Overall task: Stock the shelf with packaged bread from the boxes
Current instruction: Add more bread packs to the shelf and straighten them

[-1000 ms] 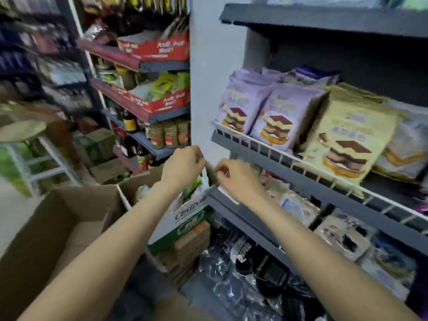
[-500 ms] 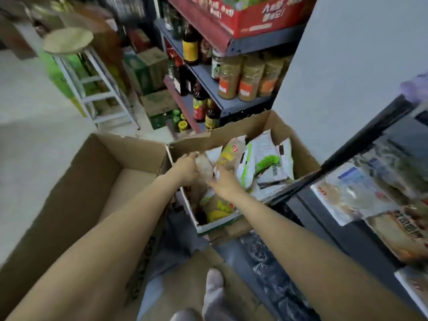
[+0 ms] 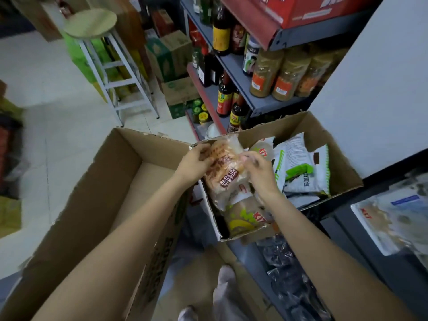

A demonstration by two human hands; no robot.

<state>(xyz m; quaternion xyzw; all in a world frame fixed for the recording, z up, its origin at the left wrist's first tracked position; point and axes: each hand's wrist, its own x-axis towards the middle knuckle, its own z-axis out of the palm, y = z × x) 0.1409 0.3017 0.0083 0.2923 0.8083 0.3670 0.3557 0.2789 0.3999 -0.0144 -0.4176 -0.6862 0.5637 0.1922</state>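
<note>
A clear packet of golden bread with a red label [image 3: 225, 166] is lifted above the smaller cardboard box [image 3: 333, 156]. My left hand [image 3: 196, 162] grips its left edge and my right hand [image 3: 257, 169] pinches its right side. The box below holds several more packets, white-and-green ones [image 3: 298, 167] at the right and a yellow-printed one [image 3: 245, 218] at the near end. The grey bread shelf [image 3: 352, 242] runs along the lower right, with a clear packet [image 3: 391, 218] lying on it.
A large empty cardboard box [image 3: 92, 195] stands at the left. A white stool [image 3: 108, 56] is on the tiled floor beyond. Sauce bottles and spice jars [image 3: 284, 72] fill a shelf behind the boxes. Dark wrapped goods [image 3: 289, 269] lie under the bread shelf.
My view swung down from the shelf to the boxes. Both hands went into the smaller box and have lifted a bread packet up out of it.
</note>
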